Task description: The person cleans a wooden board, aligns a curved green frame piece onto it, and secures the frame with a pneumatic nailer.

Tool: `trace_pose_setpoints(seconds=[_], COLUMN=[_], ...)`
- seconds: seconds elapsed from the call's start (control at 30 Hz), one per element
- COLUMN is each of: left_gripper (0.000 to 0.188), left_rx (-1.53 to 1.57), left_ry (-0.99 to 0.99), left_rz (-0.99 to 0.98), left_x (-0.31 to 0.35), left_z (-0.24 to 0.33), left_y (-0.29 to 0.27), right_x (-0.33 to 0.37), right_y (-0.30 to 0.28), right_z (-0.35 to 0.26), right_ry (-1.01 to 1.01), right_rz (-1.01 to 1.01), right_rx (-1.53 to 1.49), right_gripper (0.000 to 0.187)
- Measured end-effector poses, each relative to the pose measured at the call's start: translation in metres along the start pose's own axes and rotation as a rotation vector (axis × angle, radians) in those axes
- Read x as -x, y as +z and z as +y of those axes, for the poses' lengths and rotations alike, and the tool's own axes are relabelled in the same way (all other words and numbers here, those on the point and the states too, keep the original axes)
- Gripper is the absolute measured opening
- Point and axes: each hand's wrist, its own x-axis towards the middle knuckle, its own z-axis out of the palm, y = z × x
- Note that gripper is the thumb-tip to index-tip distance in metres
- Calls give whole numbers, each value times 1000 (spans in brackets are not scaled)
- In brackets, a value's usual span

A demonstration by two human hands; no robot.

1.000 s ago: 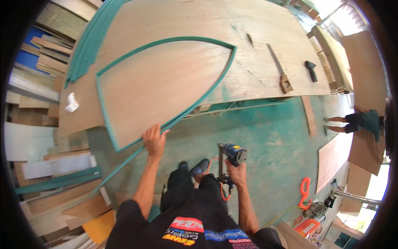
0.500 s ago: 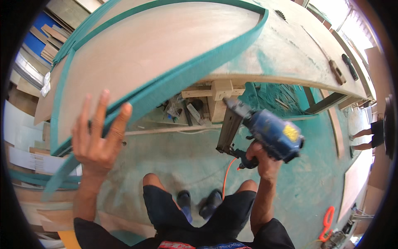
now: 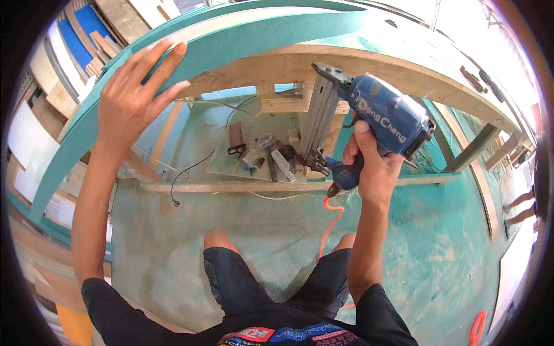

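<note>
My right hand (image 3: 375, 164) is wrapped round the grip of a blue air nail gun (image 3: 389, 115), held upright with its nose pointing up and left near the bench edge. An orange air hose (image 3: 334, 222) hangs from the base of its grip. My left hand (image 3: 135, 95) is open, its fingers stretched out over a long teal strip (image 3: 254, 43) along the front of a curved frame on the workbench. The fingertips reach the strip's top edge; whether they press on it I cannot tell. The strip's free end (image 3: 49, 179) bends down at the left.
Below the wooden bench edge (image 3: 248, 69), a shelf board (image 3: 222, 167) carries a clear plastic bag and several small tools. A black cable (image 3: 190, 170) trails down there. Handled tools (image 3: 473, 79) and a toothed blade (image 3: 391, 23) lie on the bench. Board offcuts (image 3: 34, 138) stack at left; another person's legs (image 3: 522, 207) show at right.
The nail gun has been raised, its nose turned more upward. My left hand has moved up along the strip. My view has tilted, showing more under the bench.
</note>
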Motion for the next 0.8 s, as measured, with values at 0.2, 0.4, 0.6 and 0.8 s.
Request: trace_pose_setpoints(seconds=[0.2,0.4,0.6,0.8], left_gripper=[61,54,57,58], left_rx=[-73,-131,-153,-202], left_ry=[157,241,185,208], left_rz=[44,36,-2,2], left_x=[12,1,10,14], left_z=[-11,-2,-10,-13], left_y=[5,1,8,12], right_x=[7,2,-6,-9], right_y=[18,22,31,34], right_z=[14,44,51,45], right_ry=[-83,-184,-224,-208], right_rz=[-32,-67,-38,3], right_rx=[-83,-120,-113,-77], right_gripper=[9,28,31,30])
